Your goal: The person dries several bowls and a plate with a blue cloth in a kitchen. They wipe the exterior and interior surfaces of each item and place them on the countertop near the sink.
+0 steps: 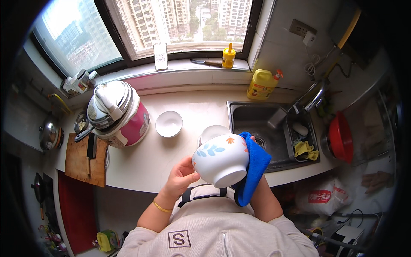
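A white bowl with painted blue leaves and orange flowers point(218, 157) is tilted on its side in front of my chest, its foot towards me. My left hand point(183, 175) grips it at the left rim. On the bowl's right side a blue cloth point(255, 170) is pressed against it by my right hand point(253, 138), which the cloth mostly covers. Behind the held bowl, another white bowl point(215, 132) is partly hidden. A small white bowl point(169, 124) stands upright on the counter point(151, 167), left of it.
A pink rice cooker point(131, 125) stands left, by a wooden cutting board point(75, 160) bearing a cleaver point(91, 146). To the right are a dark sink point(257, 120) with a yellow cloth point(305, 150), a yellow detergent jug point(260, 85) and a red basin point(340, 138). A knife point(212, 63) lies on the windowsill.
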Demonstrator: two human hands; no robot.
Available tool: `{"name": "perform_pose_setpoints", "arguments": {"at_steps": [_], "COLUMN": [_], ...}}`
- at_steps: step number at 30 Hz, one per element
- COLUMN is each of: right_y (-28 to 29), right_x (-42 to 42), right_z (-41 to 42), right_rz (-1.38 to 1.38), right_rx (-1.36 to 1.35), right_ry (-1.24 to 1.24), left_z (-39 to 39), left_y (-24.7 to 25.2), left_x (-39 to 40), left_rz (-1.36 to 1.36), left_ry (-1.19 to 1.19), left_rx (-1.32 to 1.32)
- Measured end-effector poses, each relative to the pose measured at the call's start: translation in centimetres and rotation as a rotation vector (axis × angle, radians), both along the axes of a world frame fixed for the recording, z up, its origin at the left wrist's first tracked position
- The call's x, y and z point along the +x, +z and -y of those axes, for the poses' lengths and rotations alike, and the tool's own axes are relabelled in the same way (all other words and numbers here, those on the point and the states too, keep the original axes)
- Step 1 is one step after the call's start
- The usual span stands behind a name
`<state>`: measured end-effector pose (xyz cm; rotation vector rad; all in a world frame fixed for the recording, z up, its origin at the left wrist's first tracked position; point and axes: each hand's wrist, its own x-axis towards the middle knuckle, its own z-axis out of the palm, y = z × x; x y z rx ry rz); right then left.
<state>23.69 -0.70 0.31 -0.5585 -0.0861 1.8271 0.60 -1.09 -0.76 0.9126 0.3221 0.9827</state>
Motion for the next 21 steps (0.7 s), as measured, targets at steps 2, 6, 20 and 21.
{"name": "perform_pose_setpoints", "arguments": {"at_steps": [2,6,20,21], "right_y": [-2.1,-3.7,2.6,2.9], "right_x": [0.9,2.4,0.3,0.2], "right_z": [-0.3,-0.7,1.0,1.3], "right_rz": [0.091,0.425,0.847,1.037], "right_rx": [0.015,0.186,0.411,0.495], "right_ry": [-0.032,-0.065,-0.300,-0.326], "left_z": [-1.0,-1.3,1.7,1.9], "left_y": [0.2,1.0,1.3,1.1], "left_x": [-0.6,-0.6,2.9,2.9], "left_rz": [0.007,-0.076,0.088,0.069], "left_ry": [-0.081,-0.151,0.168,0.197], "left_rx": [-0.030,-0.161,-0.215,-0.175]}}
